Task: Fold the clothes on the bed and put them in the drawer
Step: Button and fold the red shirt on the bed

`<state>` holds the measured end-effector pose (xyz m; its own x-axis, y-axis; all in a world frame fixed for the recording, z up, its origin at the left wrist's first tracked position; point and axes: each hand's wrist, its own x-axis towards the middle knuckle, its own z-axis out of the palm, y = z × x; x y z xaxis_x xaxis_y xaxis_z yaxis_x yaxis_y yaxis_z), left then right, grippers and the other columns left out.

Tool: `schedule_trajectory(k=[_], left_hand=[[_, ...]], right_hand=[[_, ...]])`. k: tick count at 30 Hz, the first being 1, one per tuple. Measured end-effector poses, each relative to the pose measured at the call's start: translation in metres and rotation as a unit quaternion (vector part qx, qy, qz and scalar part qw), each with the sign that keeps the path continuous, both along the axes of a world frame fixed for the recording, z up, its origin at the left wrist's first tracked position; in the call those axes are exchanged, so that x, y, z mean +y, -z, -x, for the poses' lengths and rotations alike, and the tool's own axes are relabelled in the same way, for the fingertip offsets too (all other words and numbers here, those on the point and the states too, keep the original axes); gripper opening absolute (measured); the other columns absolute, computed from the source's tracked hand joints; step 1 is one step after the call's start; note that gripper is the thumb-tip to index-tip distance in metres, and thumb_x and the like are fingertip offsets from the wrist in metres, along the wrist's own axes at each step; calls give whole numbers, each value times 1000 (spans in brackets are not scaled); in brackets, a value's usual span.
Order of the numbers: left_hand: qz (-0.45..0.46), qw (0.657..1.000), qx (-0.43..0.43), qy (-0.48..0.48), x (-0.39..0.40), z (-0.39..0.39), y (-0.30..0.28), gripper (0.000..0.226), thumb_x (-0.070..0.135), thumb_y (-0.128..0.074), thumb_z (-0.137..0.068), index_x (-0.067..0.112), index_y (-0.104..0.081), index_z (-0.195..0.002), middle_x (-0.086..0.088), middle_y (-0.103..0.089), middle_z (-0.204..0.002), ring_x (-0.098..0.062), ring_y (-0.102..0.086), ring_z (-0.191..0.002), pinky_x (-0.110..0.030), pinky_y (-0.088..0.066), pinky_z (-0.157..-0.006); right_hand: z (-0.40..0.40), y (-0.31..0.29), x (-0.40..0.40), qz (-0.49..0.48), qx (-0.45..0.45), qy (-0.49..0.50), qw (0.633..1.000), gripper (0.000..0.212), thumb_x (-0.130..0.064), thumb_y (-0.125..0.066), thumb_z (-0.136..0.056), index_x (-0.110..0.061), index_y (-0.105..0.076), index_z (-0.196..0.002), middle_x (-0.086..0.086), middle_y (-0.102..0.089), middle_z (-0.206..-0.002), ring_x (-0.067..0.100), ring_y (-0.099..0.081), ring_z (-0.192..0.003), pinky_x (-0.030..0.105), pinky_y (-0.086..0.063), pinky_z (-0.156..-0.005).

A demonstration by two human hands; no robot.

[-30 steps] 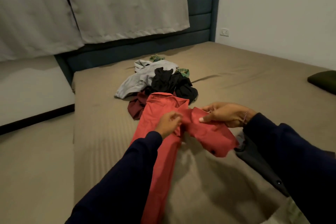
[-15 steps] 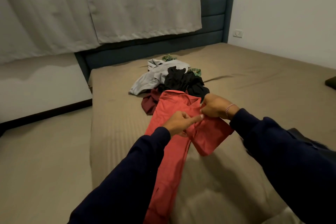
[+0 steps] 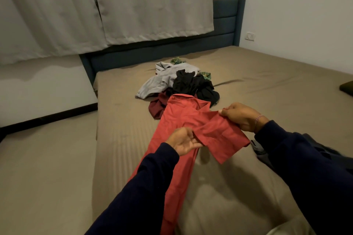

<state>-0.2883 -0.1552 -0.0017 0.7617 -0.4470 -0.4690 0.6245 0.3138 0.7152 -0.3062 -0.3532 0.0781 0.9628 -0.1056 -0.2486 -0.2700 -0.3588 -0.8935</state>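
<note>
A red shirt (image 3: 188,118) lies lengthwise on the brown bed (image 3: 267,74), its collar toward the headboard. My right hand (image 3: 239,116) pinches the edge of its short sleeve and holds it stretched out to the right. My left hand (image 3: 183,140) is palm up at the sleeve's inner end, fingers curled under the red cloth. Beyond the shirt sits a pile of unfolded clothes: a grey garment (image 3: 162,80), a black one (image 3: 193,84), a maroon one (image 3: 157,106) and bits of green fabric (image 3: 178,60).
A dark garment (image 3: 261,150) lies on the bed under my right forearm. A dark green cushion (image 3: 346,87) sits at the right edge. The blue headboard (image 3: 225,23) and grey curtains (image 3: 133,5) stand behind. Floor (image 3: 44,168) lies left of the bed. No drawer is visible.
My right hand has moved right and pulled the sleeve outward. My left hand has turned palm up at the sleeve's base. The camera has shifted slightly.
</note>
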Motion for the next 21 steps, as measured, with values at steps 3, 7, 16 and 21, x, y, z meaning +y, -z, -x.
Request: schedule_trajectory(k=[3, 7, 16, 21], left_hand=[[-23, 1000, 2, 21, -9, 11, -5, 32, 24, -45, -97, 3, -57, -117, -14, -69, -105, -29, -67, -94, -49, -50, -94], [-394, 896, -192, -75, -26, 9, 6, 57, 34, -78, -79, 2, -50, -118, -12, -63, -104, -28, -64, -90, -43, -55, -89], [-19, 994, -104, -20, -1, 27, -48, 62, 64, -44, -96, 14, -66, -124, -12, -70, -114, -29, -68, -99, -46, -57, -88], [83, 987, -102, -91, 88, 34, -13, 55, 41, -53, -92, 9, -56, -136, -17, -56, -126, -35, -57, -114, -55, -42, -105]], right_hand=[[3, 11, -2, -76, 38, 12, 996, 33, -18, -47, -107, -7, -61, -79, 8, -60, -68, 19, -58, -58, 31, -53, -62], [9, 15, 0, -78, 32, 16, 996, 34, -17, -44, -108, -7, -61, -80, 10, -63, -72, 19, -61, -60, 32, -55, -60], [14, -13, 79, -142, 30, -99, 984, 28, -21, -48, -104, 0, -66, -98, 15, -69, -94, 26, -63, -78, 35, -53, -71], [23, 8, 168, -244, 97, -189, 946, 13, -2, -43, -96, -9, -54, -95, 11, -47, -77, 16, -52, -60, 27, -44, -51]])
